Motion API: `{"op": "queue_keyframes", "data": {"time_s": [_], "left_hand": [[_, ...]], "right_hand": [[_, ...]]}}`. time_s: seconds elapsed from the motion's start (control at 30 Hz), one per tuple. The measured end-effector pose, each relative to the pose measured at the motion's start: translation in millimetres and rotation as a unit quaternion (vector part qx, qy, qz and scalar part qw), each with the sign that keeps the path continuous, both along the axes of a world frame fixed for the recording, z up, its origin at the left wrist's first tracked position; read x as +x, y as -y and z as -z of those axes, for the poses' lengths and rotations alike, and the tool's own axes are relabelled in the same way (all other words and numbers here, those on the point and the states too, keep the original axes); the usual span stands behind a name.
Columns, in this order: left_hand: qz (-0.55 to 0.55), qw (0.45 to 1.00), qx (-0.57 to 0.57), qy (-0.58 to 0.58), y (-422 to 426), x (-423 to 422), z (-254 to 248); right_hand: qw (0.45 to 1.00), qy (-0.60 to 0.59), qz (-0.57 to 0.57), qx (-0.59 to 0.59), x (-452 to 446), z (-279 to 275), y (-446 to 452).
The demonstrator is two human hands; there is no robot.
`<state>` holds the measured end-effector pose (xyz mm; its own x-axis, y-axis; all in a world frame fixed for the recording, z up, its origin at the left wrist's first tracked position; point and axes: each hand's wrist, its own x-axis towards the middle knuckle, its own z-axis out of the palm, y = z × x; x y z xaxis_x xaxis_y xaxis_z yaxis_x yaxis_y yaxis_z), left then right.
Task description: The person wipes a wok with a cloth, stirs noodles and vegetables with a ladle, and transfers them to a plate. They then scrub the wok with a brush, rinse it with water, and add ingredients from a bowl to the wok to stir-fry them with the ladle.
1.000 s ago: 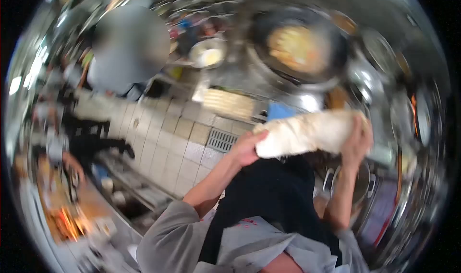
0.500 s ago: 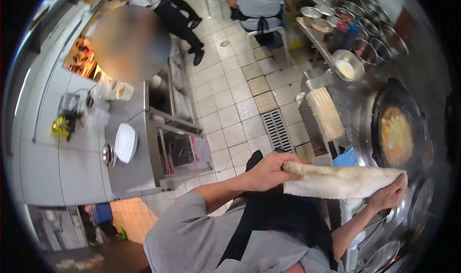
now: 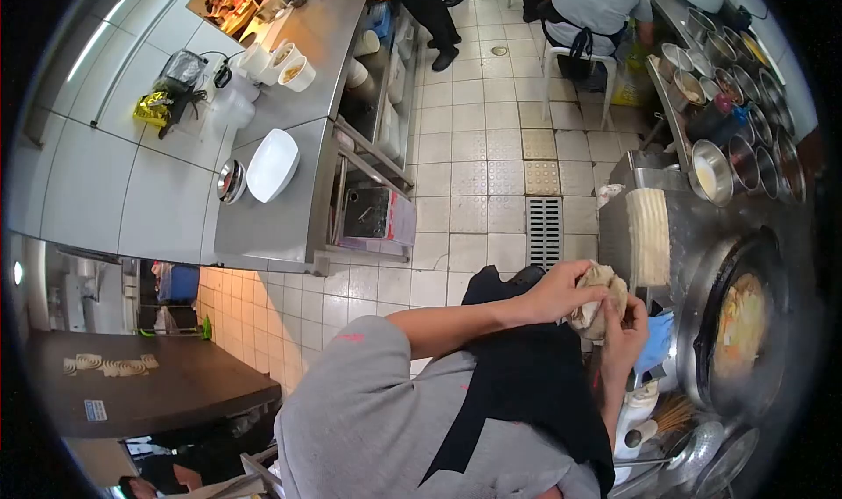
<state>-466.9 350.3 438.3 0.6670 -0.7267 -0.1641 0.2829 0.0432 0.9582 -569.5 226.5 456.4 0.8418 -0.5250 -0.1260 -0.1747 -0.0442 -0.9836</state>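
The left hand [image 3: 560,292] is gripping one side of a pale cloth [image 3: 588,318], and the right hand [image 3: 625,331] is holding the other side. The cloth is bunching up between them, near the black apron [image 3: 535,367]. Food [image 3: 738,328] is lying in the wok [image 3: 752,252]. A blue rag [image 3: 656,343] is showing just beside the right hand.

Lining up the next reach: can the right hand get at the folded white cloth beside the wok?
Probably yes: the folded white cloth lies ahead, uncovered. But the right hand grips a bundled cloth, so it likely needs freeing first.
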Motion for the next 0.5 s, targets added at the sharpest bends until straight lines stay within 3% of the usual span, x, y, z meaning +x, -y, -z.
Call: {"op": "queue_keyframes", "data": {"time_s": [0.13, 0.23, 0.33, 0.43, 0.5], "left_hand": [[0.026, 0.993, 0.065, 0.092, -1.8, -1.9, -15.5], [0.037, 0.980, 0.113, 0.160, 1.7, 1.1, -24.2], [0.014, 0.956, 0.118, 0.267, 6.8, -1.1, -25.9], [0.004, 0.950, 0.103, 0.294, 12.5, 2.9, -28.0], [0.017, 0.954, 0.095, 0.284, 16.1, 3.7, -31.3]], "right_hand": [[1.000, 0.030, -0.006, 0.000, -8.3, 14.7, -0.5], [0.996, 0.026, 0.044, 0.066, -11.8, 12.1, -0.4], [0.999, 0.019, 0.028, 0.022, -17.6, 12.7, -0.9], [0.997, 0.001, 0.027, 0.067, -28.8, 13.2, 7.3], [0.986, 0.013, 0.033, 0.160, -33.6, 9.9, 9.8]]}}
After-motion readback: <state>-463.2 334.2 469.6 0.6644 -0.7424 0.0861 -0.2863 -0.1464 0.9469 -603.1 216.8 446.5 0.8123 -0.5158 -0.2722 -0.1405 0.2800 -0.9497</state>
